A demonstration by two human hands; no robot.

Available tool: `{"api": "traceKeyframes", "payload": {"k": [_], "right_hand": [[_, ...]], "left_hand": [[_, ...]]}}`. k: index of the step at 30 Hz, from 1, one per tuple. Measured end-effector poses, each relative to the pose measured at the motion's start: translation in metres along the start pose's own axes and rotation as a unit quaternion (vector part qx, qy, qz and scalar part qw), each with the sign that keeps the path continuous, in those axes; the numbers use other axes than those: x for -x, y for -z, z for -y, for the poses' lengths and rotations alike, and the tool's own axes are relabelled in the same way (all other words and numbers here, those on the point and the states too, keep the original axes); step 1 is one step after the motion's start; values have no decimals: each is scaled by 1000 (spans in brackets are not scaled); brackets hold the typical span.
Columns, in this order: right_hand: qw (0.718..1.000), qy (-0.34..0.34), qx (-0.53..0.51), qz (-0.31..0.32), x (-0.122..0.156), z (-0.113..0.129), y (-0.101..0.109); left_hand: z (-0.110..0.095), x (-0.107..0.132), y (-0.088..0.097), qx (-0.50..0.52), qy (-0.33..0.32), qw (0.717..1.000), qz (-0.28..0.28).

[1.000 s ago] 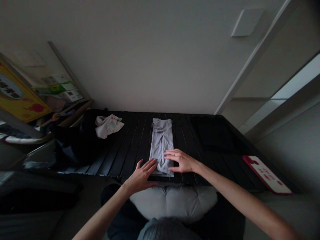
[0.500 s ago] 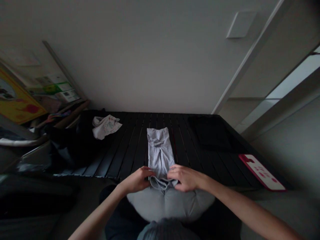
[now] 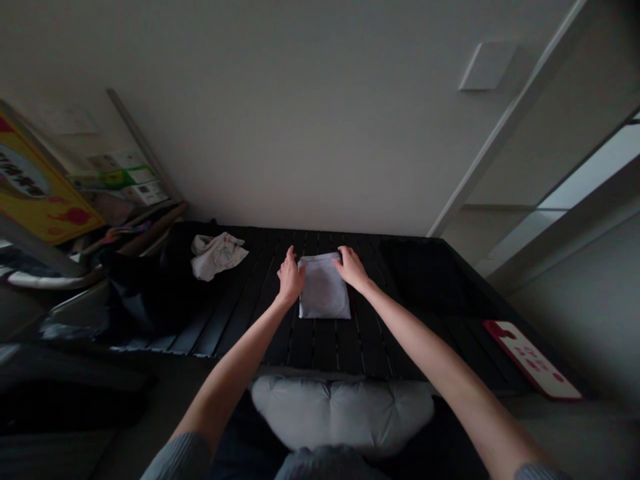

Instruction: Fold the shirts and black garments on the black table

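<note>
Head view: a pale grey garment (image 3: 324,295) lies folded into a small, flat, nearly square packet with smooth edges, on the middle slats of a black slatted table (image 3: 320,347), toward the far side. The left hand (image 3: 290,273) sits at the packet's 10 o'clock corner and the right hand (image 3: 353,267) at its 1 o'clock corner. The fingers of both are curled down onto the cloth; whether they pinch the fabric or only press it cannot be told, since the fingertips are hidden in the dim light. A crumpled white cloth (image 3: 217,253) lies well apart at 10 o'clock. At 6 o'clock a grey cushion (image 3: 343,407) meets the table's near edge. A red and white card (image 3: 533,360) rests at 4 o'clock, its print unreadable. A dark shape (image 3: 415,267) at 2 o'clock blends into the tabletop
</note>
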State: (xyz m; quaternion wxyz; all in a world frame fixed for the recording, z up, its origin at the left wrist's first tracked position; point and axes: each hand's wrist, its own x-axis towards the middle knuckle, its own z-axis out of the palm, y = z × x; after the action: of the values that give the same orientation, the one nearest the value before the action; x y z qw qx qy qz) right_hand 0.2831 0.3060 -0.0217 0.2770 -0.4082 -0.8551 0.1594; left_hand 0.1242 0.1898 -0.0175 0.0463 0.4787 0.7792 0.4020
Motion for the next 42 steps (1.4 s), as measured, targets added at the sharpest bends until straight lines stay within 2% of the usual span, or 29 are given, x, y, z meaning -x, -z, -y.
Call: {"api": "traceKeyframes", "payload": {"k": [2,3,5,7,9,13,18,21,24,27,30,33,36,39,42], "right_hand": [[997,-49,53,-6,6,-3,-22],[996,-59,72,7,13,-4,-32],[992,-63,104,38,28,-7,-50],[986,-99,125,51,40,-9,-63],[982,-122,136,52,47,-10,-70],[977,-148,140,64,46,-7,-66],[974,-177,131,45,51,2,-55],[972,-205,105,45,56,8,-52],[971,-220,76,57,56,11,-45],[976,-197,73,49,56,5,-28],[982,-155,108,21,58,-8,-2],[976,-149,156,-16,60,-27,30],[965,-168,192,-55,61,-49,69],[948,-188,231,-115,59,-75,111],[922,-220,261,-181,54,-105,145]], "left_hand": [[0,12,-16,-66,-17,997,-23],[1,19,-23,-94,-37,995,-12],[6,33,-34,-141,-66,987,38],[14,41,-43,-173,-54,979,90],[20,44,-49,-190,-28,975,115],[23,45,-54,-210,3,973,98],[14,53,-48,-238,58,968,51],[9,56,-40,-213,48,973,81],[4,54,-35,-125,56,983,120],[-8,52,-35,-30,62,989,128],[-30,50,-43,19,52,989,134],[-59,48,-58,45,28,989,141],[-95,42,-81,117,-13,982,150],[-137,34,-108,204,-57,962,174],[-174,29,-130,304,-89,919,236]]}}
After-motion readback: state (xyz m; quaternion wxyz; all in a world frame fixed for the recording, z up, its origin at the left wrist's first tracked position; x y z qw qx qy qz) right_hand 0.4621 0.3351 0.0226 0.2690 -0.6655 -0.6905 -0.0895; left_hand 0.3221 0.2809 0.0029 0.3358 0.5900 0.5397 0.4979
